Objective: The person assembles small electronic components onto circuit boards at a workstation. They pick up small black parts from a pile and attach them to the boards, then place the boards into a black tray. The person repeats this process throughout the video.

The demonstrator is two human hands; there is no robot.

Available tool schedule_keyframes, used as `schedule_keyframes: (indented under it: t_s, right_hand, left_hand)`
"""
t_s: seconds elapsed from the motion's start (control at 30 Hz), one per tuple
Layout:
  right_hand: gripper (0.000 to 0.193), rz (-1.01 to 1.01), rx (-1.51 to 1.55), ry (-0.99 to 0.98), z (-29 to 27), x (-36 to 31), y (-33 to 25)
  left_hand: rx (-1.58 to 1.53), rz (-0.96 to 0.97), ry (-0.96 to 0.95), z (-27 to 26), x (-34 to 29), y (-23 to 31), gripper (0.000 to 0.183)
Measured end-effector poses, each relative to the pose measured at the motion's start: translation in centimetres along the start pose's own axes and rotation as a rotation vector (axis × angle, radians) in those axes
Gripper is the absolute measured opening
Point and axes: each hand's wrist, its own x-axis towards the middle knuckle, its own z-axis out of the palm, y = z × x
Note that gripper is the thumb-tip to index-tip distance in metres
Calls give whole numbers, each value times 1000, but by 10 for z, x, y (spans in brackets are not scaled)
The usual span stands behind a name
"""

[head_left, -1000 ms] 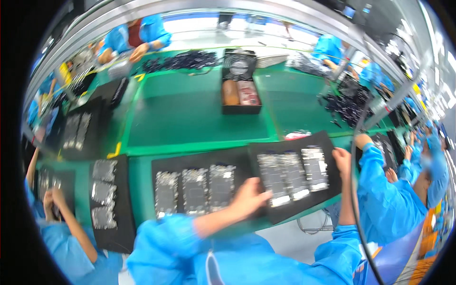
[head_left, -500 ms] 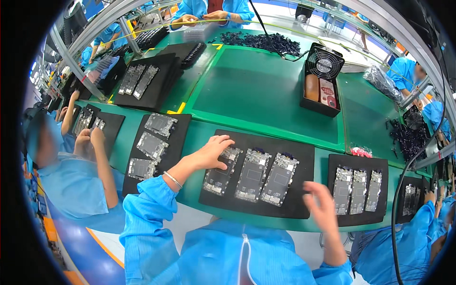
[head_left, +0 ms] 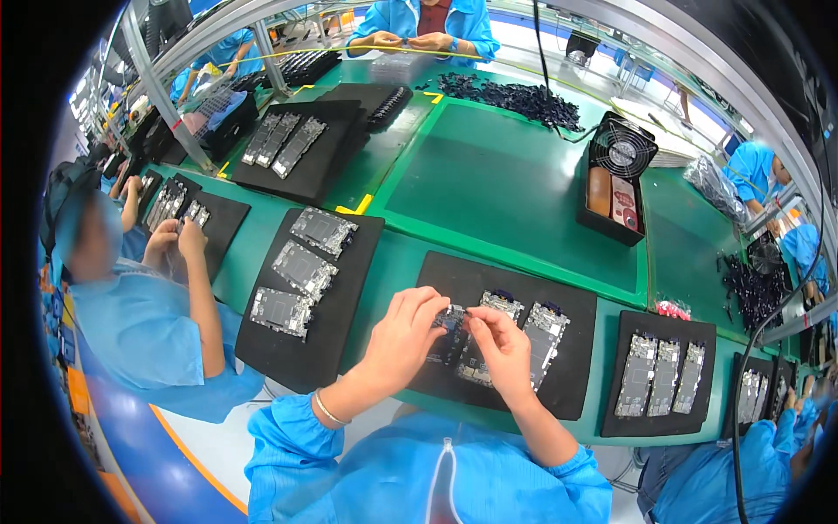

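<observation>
Between my left hand (head_left: 393, 341) and my right hand (head_left: 504, 348), the top end of a circuit board (head_left: 449, 325) is pinched in closed fingertips. The board appears tilted up from the black foam pad (head_left: 566, 389) in front of me; my fingers hide part of it. Farther right on the same pad lie two more circuit boards. The middle board (head_left: 501, 302) is partly covered by my right hand, while the rightmost board (head_left: 548, 330) shows past my right fingers. Dark small parts line the far ends of both boards.
Left and right stand foam pads (head_left: 349, 323) (head_left: 619, 419) with several boards each. Beyond the green mat, a black box with a fan (head_left: 621, 153) and a heap of small black parts (head_left: 515, 100) sit. A co-worker (head_left: 144, 306) works close at left; a black cable (head_left: 736, 437) hangs at right.
My left hand has gone from lying over the leftmost board to pinching its top end. My right hand has come in from the right to join it. The view has shifted.
</observation>
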Motion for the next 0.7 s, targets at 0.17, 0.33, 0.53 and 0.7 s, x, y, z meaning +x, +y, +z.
schedule_keyframes:
  t_s: [0.17, 0.33, 0.53, 0.7]
  right_hand:
    - [14, -83, -98, 66, 0, -13, 1]
    - [14, -219, -190, 98, 1, -19, 0]
    - [14, -252, -221, 41, -2, -24, -6]
    - [13, -241, -273, 42, -9, -26, -6]
  left_hand:
    - [76, 64, 78, 5, -11, 11, 44]
    - [193, 87, 110, 9, -21, 18, 47]
    - [247, 122, 137, 10, -23, 24, 44]
    - [233, 152, 136, 8, -22, 28, 41]
